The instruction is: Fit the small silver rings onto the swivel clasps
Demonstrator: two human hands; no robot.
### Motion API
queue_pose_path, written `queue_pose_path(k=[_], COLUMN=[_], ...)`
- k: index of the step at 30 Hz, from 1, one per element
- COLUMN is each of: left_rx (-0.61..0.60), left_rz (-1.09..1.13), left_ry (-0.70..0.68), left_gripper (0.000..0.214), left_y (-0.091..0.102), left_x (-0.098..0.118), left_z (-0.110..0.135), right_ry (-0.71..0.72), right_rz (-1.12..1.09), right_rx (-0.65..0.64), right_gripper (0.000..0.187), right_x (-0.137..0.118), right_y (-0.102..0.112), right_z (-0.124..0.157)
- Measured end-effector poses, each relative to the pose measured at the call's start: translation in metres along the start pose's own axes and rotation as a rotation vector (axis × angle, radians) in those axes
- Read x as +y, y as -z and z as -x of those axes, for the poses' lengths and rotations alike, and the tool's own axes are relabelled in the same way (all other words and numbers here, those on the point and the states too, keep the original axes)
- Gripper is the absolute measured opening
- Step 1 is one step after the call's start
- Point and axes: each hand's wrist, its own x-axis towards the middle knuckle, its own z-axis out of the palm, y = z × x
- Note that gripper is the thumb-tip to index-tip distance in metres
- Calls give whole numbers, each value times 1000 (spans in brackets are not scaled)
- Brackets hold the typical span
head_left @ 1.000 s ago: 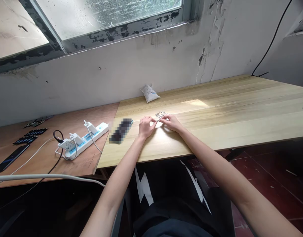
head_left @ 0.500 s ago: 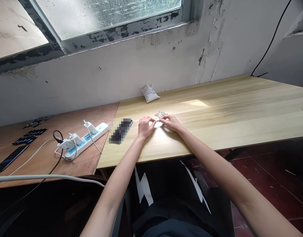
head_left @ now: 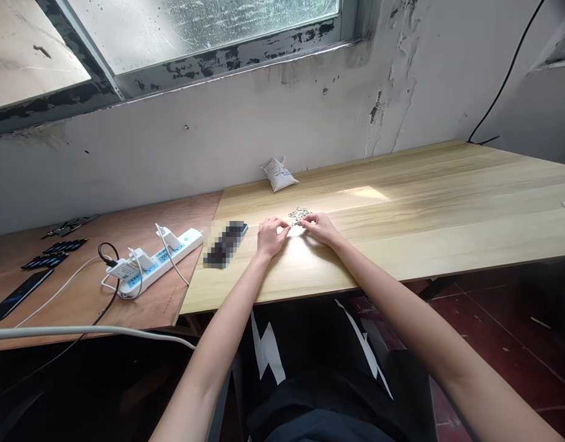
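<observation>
Honey-pale wooden desktop point(head_left: 402, 205) lies under both hands, and from where I stand the left hand point(head_left: 271, 237) and the right hand point(head_left: 320, 228) are curled inward, neither flat nor in a fist. Their fingertips meet over a tiny bright piece point(head_left: 292, 224), though whether either hand truly grips it is too small to tell. Just beyond the right hand's fingers sits a loose cluster of tiny pale pieces point(head_left: 300, 214), possibly metal (hard to be sure at this range). Work this fine seems best done with the heels of both hands low on the wood, so the fingertips do the moving and the wrists stay quiet. A slow, light pinch looks safer here, since a hard squeeze could flick something so small away.

Just left of the left hand lies a pixelated dark object point(head_left: 226, 244). Farther out, past the fingertips, a white sachet point(head_left: 279, 174) leans against the wall. Left of the hands, on a lower plywood desk point(head_left: 190, 212), a white power strip point(head_left: 156, 261) carries plugged-in chargers, with dark circuit boards point(head_left: 54, 253) and a black smartphone point(head_left: 18, 296) beyond it.
</observation>
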Motion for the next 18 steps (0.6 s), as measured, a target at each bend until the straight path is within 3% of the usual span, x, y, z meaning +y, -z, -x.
queue_pose_path(k=[18], left_rx=[27], left_rz=[155], left_ry=[34], left_gripper=[9], left_y=[-1], left_x=[-6], left_z=[-3], right_ry=[2], right_rz=[16], right_rx=[-24], right_gripper=[22], right_x=[1], right_y=[0], right_z=[0])
